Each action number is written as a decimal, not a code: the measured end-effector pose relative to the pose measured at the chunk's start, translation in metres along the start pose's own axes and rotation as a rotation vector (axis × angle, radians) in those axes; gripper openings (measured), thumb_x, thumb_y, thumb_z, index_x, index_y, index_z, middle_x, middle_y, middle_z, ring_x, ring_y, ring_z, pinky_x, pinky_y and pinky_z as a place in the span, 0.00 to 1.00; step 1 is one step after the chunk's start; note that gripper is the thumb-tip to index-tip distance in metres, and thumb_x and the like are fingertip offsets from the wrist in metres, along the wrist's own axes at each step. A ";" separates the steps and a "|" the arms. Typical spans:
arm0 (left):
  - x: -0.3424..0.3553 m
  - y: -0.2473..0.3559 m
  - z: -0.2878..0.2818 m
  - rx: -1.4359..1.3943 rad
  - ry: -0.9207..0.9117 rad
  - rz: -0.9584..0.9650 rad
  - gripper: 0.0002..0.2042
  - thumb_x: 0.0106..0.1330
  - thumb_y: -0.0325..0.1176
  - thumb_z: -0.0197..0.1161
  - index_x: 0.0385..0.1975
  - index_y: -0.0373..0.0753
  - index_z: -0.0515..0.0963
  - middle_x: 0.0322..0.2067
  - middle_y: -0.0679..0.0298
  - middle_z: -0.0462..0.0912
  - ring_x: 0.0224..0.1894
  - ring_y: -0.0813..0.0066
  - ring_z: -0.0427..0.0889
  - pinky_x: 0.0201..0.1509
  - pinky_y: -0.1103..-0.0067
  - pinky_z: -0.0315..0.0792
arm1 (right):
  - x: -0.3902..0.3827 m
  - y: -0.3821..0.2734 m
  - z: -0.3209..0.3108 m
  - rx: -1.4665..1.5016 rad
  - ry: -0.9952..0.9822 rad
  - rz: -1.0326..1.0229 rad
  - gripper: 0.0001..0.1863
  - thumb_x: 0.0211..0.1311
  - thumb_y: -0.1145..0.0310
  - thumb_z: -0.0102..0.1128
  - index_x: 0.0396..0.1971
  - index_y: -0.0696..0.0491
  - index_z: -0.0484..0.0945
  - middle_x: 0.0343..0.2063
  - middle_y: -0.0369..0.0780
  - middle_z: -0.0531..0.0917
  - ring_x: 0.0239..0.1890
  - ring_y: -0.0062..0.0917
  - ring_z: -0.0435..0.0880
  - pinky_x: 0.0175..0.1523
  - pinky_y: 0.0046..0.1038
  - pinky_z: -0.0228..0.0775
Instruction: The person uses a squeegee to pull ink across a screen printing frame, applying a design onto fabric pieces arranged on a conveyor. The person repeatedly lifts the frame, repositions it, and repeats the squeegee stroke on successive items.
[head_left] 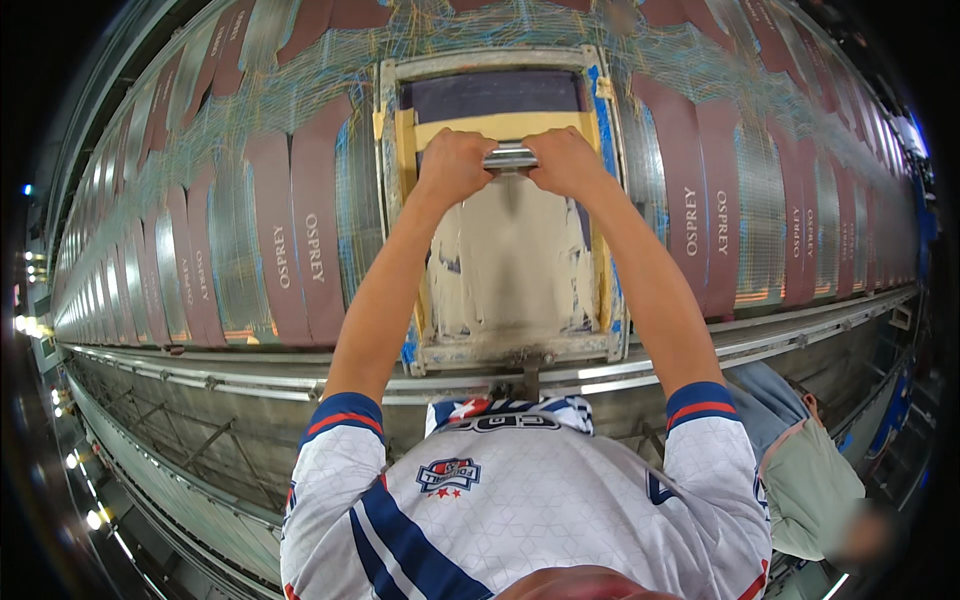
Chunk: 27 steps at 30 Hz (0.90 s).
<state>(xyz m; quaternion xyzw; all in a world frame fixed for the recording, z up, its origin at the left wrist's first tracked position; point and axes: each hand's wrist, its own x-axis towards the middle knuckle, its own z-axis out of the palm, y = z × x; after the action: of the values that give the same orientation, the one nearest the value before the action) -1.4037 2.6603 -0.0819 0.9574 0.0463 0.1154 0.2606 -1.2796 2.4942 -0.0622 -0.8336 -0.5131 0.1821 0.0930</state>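
Both my arms reach forward over a screen printing frame (pixel 470 355). My left hand (pixel 455 168) and my right hand (pixel 563 162) are closed round the two ends of a squeegee (pixel 511 155) with a shiny metal handle. Only the handle's middle shows between my fists; its ends are hidden. The squeegee is toward the far part of the screen. Cream-coloured ink (pixel 510 265) covers the mesh on my side of it, with patchy side edges. Beyond the squeegee lie a yellowish band and a dark strip (pixel 495 97). Blue and yellow tape marks the frame's sides.
Rows of maroon cut pieces (pixel 690 180) with pale lettering lie along a long table to both sides and beyond. A metal rail (pixel 260 360) follows the table's near edge. At the lower right, another person (pixel 810 470) in a pale green garment is close by.
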 end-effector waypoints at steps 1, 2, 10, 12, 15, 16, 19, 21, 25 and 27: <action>-0.015 0.008 0.003 -0.008 0.031 0.014 0.07 0.44 0.32 0.72 0.22 0.44 0.81 0.25 0.62 0.83 0.29 0.56 0.81 0.38 0.65 0.73 | -0.016 -0.005 0.007 -0.022 0.020 -0.026 0.10 0.48 0.65 0.68 0.31 0.50 0.81 0.30 0.41 0.85 0.39 0.37 0.84 0.50 0.38 0.67; -0.036 0.019 0.007 -0.014 0.054 0.042 0.06 0.44 0.31 0.72 0.21 0.44 0.81 0.24 0.62 0.82 0.29 0.57 0.81 0.37 0.65 0.72 | -0.035 -0.013 0.015 -0.045 0.041 -0.052 0.09 0.47 0.66 0.68 0.30 0.50 0.81 0.30 0.41 0.85 0.39 0.37 0.84 0.50 0.38 0.67; -0.182 0.107 0.012 0.019 0.031 0.033 0.07 0.44 0.27 0.71 0.23 0.43 0.79 0.24 0.66 0.80 0.29 0.62 0.79 0.35 0.68 0.65 | -0.180 -0.078 0.073 0.055 0.180 -0.146 0.09 0.45 0.69 0.68 0.28 0.50 0.80 0.26 0.39 0.82 0.38 0.36 0.82 0.51 0.36 0.67; -0.179 0.102 0.011 0.010 -0.023 0.025 0.07 0.45 0.29 0.72 0.23 0.43 0.79 0.24 0.66 0.80 0.29 0.62 0.79 0.35 0.68 0.65 | -0.175 -0.078 0.064 0.065 0.067 -0.115 0.08 0.46 0.68 0.68 0.29 0.51 0.80 0.27 0.40 0.83 0.37 0.37 0.83 0.50 0.35 0.68; -0.152 0.090 0.000 0.037 -0.099 0.017 0.07 0.47 0.34 0.72 0.22 0.44 0.79 0.23 0.65 0.79 0.29 0.62 0.80 0.36 0.68 0.65 | -0.144 -0.067 0.040 0.040 -0.113 -0.070 0.08 0.48 0.66 0.67 0.29 0.51 0.80 0.28 0.41 0.84 0.36 0.40 0.84 0.46 0.38 0.70; -0.134 0.082 -0.003 0.077 -0.053 0.034 0.07 0.48 0.35 0.72 0.22 0.44 0.80 0.22 0.64 0.80 0.30 0.61 0.80 0.35 0.67 0.66 | -0.126 -0.057 0.033 0.024 -0.065 -0.085 0.08 0.49 0.65 0.67 0.29 0.51 0.80 0.28 0.42 0.84 0.36 0.40 0.84 0.46 0.39 0.71; -0.067 0.046 -0.003 0.120 -0.007 0.005 0.07 0.49 0.37 0.71 0.23 0.45 0.81 0.24 0.63 0.83 0.32 0.61 0.82 0.38 0.65 0.69 | -0.065 -0.026 0.010 -0.028 -0.004 -0.077 0.09 0.50 0.64 0.67 0.31 0.51 0.81 0.30 0.43 0.85 0.37 0.41 0.85 0.45 0.42 0.74; -0.029 0.015 0.001 0.073 -0.086 -0.111 0.07 0.48 0.36 0.71 0.26 0.47 0.82 0.29 0.64 0.85 0.36 0.62 0.83 0.43 0.65 0.70 | -0.023 -0.015 -0.009 -0.071 -0.047 -0.011 0.10 0.50 0.64 0.67 0.32 0.51 0.82 0.31 0.44 0.86 0.39 0.40 0.86 0.46 0.43 0.76; 0.019 -0.006 -0.012 0.087 -0.092 -0.050 0.07 0.48 0.36 0.71 0.24 0.45 0.82 0.24 0.60 0.84 0.30 0.56 0.83 0.38 0.65 0.74 | 0.028 0.004 -0.027 0.068 -0.143 0.056 0.09 0.50 0.66 0.66 0.31 0.53 0.82 0.30 0.45 0.86 0.38 0.41 0.85 0.44 0.42 0.77; 0.019 -0.011 -0.008 0.084 -0.076 -0.024 0.06 0.47 0.35 0.71 0.23 0.44 0.81 0.22 0.59 0.83 0.28 0.54 0.82 0.35 0.65 0.75 | 0.029 0.006 -0.020 0.107 -0.116 0.063 0.08 0.49 0.67 0.66 0.29 0.53 0.82 0.28 0.45 0.85 0.37 0.42 0.85 0.44 0.42 0.76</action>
<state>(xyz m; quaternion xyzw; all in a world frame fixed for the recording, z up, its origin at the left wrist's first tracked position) -1.3871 2.6763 -0.0770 0.9705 0.0529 0.0740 0.2231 -1.2550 2.5182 -0.0523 -0.8312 -0.4808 0.2600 0.1017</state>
